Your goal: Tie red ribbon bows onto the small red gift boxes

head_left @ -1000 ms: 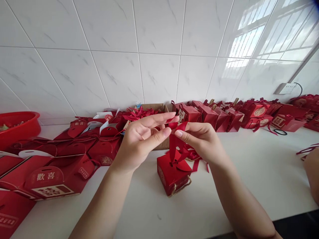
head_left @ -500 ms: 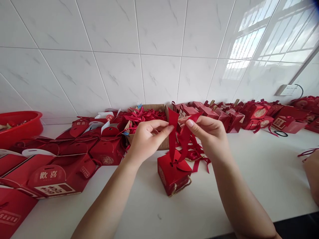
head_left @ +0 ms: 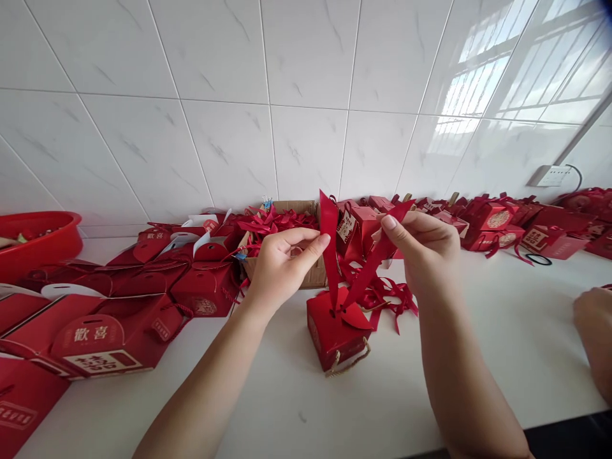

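A small red gift box (head_left: 335, 335) with a twisted cord handle stands on the white table in front of me. A red ribbon (head_left: 331, 255) rises from the holes in its top, its two ends spread in a V. My left hand (head_left: 289, 261) pinches the left end between thumb and forefinger. The other end is pinched by my right hand (head_left: 423, 245), higher and to the right. Behind the box lie loose red ribbons (head_left: 392, 296), and a cardboard box (head_left: 313, 277) full of red ribbons stands at the back.
Several red gift boxes (head_left: 102, 338) crowd the left side, with a red basin (head_left: 43, 242) behind them. More finished boxes (head_left: 497, 220) line the wall on the right. Another person's hand (head_left: 593, 325) rests at the right edge. A power strip (head_left: 554, 175) is by the wall.
My right hand has moved right and slightly up, drawing the ribbon ends farther apart. My left hand has barely moved. The gift box has shifted a little to the right. The other person's hand shows more.
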`<state>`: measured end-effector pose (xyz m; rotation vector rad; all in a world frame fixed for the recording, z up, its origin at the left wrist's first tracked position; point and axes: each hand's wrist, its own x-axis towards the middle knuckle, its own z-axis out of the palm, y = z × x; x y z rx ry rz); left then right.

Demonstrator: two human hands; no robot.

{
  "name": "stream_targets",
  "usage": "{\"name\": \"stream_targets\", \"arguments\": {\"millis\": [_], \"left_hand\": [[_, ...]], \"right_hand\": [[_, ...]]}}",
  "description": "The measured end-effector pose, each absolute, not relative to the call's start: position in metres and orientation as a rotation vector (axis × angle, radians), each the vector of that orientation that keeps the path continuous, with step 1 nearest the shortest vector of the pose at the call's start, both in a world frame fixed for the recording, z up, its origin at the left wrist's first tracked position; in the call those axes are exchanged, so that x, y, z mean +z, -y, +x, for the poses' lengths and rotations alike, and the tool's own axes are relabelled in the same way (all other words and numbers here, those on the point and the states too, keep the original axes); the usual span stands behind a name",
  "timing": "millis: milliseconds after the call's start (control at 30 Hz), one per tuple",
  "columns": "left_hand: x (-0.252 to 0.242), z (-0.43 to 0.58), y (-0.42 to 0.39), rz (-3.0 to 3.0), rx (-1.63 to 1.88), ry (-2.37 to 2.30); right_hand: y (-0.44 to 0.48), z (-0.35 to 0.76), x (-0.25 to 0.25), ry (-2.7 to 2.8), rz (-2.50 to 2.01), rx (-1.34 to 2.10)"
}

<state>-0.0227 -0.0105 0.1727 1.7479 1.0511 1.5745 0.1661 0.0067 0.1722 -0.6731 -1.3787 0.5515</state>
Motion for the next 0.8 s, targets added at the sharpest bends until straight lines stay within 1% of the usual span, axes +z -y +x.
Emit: {"name": "stream_targets", "arguments": {"millis": [300, 567, 800], "left_hand": [[0.165, -0.009, 0.012, 1.595, 1.644, -0.919], [0.165, -0.008, 0.013, 1.701, 1.755, -0.893], [0.165, -0.009, 0.014, 1.722, 1.765, -0.859]], "right_hand": [[0.005, 0.158, 0.176, 1.367, -0.608, 0.518], [0.012, 0.159, 0.177, 1.361, -0.608, 0.48], [0.011, 0.161, 0.177, 1.339, -0.547, 0.456]]}}
